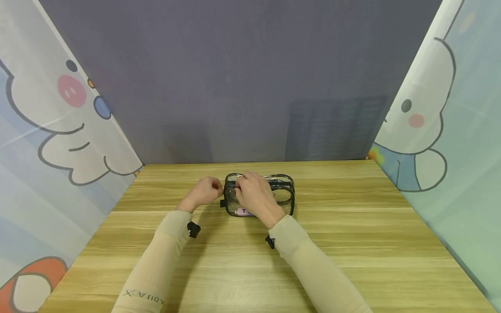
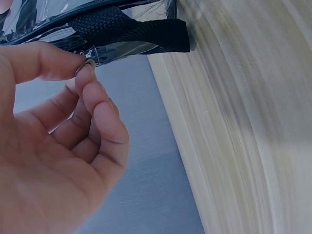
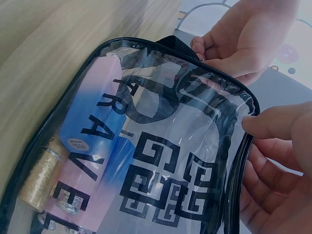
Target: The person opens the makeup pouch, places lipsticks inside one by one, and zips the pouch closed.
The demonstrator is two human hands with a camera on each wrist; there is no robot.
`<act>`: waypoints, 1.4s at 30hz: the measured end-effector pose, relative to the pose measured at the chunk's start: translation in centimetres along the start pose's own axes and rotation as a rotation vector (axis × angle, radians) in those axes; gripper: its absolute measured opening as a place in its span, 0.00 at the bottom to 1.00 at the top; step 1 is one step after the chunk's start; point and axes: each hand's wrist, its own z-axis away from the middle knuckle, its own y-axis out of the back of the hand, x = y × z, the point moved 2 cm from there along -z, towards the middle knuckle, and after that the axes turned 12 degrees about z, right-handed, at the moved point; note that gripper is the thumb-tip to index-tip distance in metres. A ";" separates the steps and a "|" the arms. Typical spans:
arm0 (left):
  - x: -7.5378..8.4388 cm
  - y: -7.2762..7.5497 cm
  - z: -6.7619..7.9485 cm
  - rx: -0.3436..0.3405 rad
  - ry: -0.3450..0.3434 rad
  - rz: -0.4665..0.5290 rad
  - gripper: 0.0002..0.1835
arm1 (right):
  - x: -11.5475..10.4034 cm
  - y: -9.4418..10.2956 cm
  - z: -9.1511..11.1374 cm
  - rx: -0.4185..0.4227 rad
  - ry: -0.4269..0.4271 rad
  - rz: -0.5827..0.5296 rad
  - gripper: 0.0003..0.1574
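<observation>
A clear pouch [image 1: 292, 191] with black trim stands on the table, black lettering and a square pattern across its see-through wall. My right hand [image 1: 254, 193] grips its top edge, thumb on the near face and fingers behind. At the pouch's left end, my left hand [image 1: 204, 190] pinches a tiny piece between thumb and index finger, mostly hidden, perhaps a zipper pull. Just beside those fingertips, a black webbing strap [image 2: 161, 36] sticks out. Inside lie a pink-and-blue item [image 3: 87, 117] and a gold glittery tube [image 3: 41, 178].
The wood-grain table [image 1: 383, 243] extends around the pouch. Behind it rises a grey panel [image 1: 235, 78]. Cartoon-printed curtains [image 1: 31, 182] flank the table on both sides.
</observation>
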 end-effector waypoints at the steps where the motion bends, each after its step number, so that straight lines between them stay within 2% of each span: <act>1: 0.0 0.0 0.0 0.000 -0.002 0.000 0.07 | 0.0 0.0 0.0 -0.001 0.000 -0.002 0.04; 7: -0.2 0.0 0.0 -0.001 -0.001 -0.008 0.06 | -0.1 0.0 0.0 -0.023 -0.002 -0.002 0.06; 28: -0.9 -0.5 -0.2 -0.020 -0.006 0.025 0.08 | -0.1 0.3 0.3 0.012 0.002 0.002 0.05; 37: -1.2 -0.6 0.0 -0.009 -0.010 0.094 0.07 | 0.0 0.3 0.6 0.030 0.010 0.007 0.05; 42: -1.6 -0.8 0.2 0.028 -0.013 0.109 0.07 | 0.4 0.6 0.9 0.048 0.012 0.032 0.05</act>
